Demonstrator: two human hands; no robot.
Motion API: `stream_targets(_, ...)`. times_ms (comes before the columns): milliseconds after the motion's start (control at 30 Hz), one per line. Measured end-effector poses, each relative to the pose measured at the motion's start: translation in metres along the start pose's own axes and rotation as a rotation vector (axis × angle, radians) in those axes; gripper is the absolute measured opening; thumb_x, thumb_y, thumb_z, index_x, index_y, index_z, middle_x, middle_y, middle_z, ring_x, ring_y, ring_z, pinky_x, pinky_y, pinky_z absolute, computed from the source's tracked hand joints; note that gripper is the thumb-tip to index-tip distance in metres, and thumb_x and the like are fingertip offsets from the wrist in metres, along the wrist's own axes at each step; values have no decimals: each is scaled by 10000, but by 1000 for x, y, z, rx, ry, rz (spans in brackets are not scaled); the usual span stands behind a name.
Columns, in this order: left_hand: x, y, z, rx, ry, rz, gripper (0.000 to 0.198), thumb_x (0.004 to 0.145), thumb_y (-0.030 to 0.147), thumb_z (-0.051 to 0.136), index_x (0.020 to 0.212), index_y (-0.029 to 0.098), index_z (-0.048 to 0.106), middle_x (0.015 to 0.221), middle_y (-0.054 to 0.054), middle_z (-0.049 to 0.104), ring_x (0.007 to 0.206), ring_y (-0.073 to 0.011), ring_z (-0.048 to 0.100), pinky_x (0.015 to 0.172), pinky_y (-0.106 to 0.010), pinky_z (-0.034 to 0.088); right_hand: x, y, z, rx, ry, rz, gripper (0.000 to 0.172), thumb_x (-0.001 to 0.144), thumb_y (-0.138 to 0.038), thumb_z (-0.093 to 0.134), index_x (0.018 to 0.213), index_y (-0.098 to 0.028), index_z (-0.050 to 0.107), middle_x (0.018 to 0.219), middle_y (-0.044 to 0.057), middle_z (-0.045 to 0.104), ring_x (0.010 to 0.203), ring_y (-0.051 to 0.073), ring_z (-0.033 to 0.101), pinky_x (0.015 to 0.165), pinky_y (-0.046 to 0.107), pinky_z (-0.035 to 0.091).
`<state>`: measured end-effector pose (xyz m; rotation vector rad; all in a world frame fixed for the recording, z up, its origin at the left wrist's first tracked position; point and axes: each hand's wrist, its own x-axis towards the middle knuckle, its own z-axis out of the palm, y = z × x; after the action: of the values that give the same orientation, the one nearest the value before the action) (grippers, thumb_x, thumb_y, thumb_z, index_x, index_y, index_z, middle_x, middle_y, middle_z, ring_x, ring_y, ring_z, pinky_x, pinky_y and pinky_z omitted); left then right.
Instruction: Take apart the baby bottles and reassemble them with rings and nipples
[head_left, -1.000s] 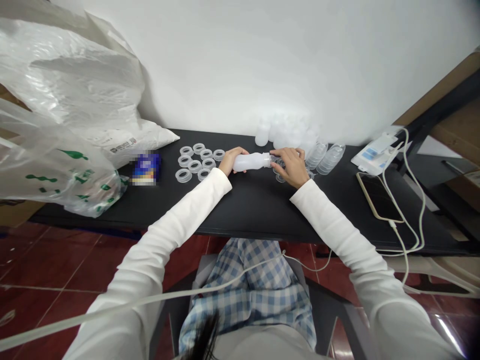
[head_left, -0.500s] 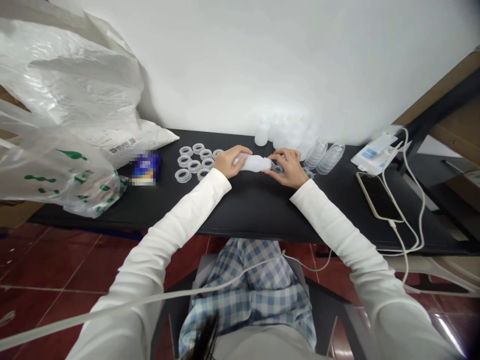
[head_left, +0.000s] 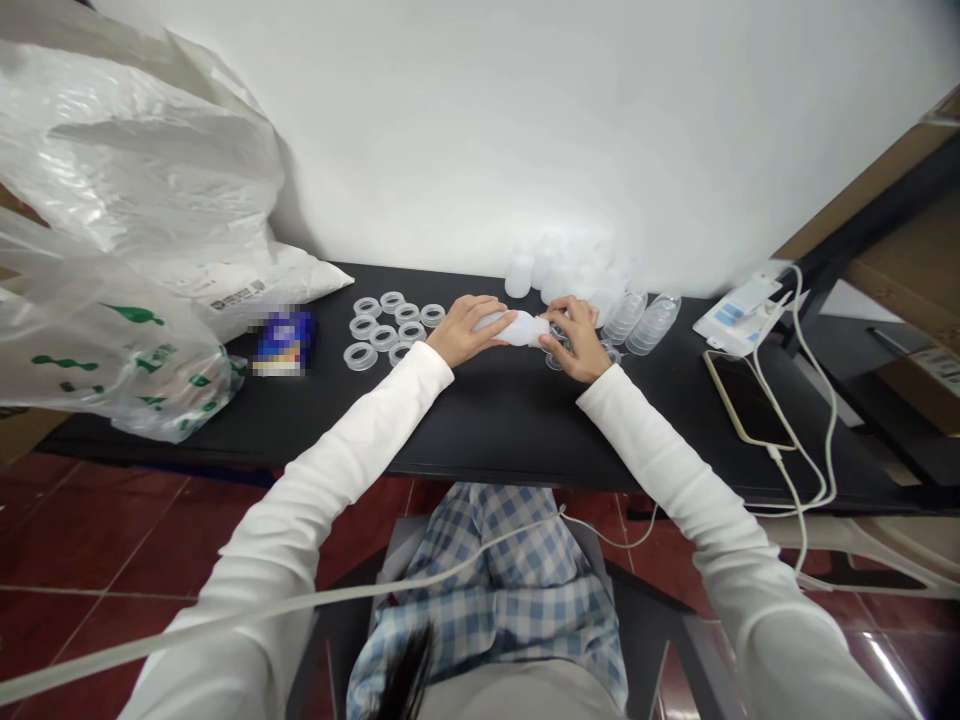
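plastic bottle held on its side over black table, gripped between both hands. left hand: fingers curled closely over the bottle's body. right hand: fingertips pinched narrowly around the neck end (whether a ring sits there is too small to tell). translucent plastic rings lie left of the hands; stacked clear discs and white bottles stand beyond the right hand.
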<state>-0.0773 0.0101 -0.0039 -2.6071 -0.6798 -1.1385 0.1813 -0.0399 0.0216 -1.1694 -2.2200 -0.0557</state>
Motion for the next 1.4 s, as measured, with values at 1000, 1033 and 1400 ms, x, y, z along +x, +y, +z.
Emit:
stream_targets(1000, 5, 10, -6, -13, 26, -207, 550, 885, 549, 656, 1278, 166, 617, 1194, -171, 662, 1108, -295, 647, 928, -430, 526, 9, 22, -43, -223, 683, 448, 483, 990, -628, 386, 1020, -203, 612, 1027, 139, 619, 1008, 304, 577, 956, 576, 467)
stream_targets(1033, 6, 10, -7, -15, 24, -203, 554, 884, 548, 657, 1280, 163, 614, 1194, -173, 660, 1110, -296, 647, 931, -432, 528, 10, 20, -40, -151, 712, 416, 496, 982, -654, 380, 971, -209, 597, 986, 125, 617, 963, 281, 591, 927, 539, 495)
stream_targets(1400, 8, 14, -9, 4, 9, -195, 563, 884, 552, 657, 1294, 169, 623, 1198, -172, 678, 1110, -293, 668, 946, -445, 549, 8, -10, 18, 267, 540, 264, 433, 970, -654, 427, 942, -230, 512, 895, 42, 597, 769, 168, 574, 748, 368, 509)
